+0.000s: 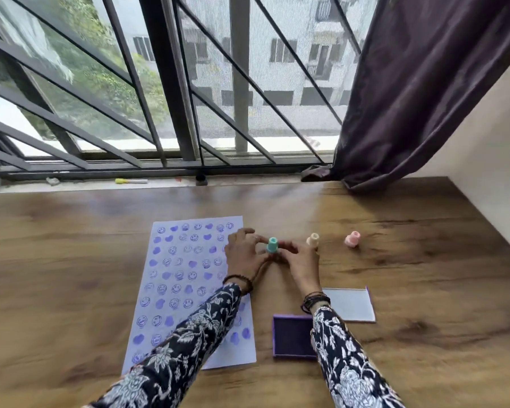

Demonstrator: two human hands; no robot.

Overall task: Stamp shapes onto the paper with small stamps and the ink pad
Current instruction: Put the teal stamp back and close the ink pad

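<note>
A small teal stamp (272, 245) is standing upright just right of the paper (189, 293), its base hidden by fingers; the left hand (243, 254) and right hand (302, 265) are closing around it from either side, though blur is making the exact contact hard to tell. Purple smileys and hearts are covering the sheet, partly under the left sleeve. The right forearm is overlapping the open purple ink pad (292, 335) on the desk (424, 290)

Both arms reach toward twelve o'clock, wrists nearly together. The left hand (243, 251) and right hand (302, 265) curl fingertips inward, seemingly pinching.
</note>
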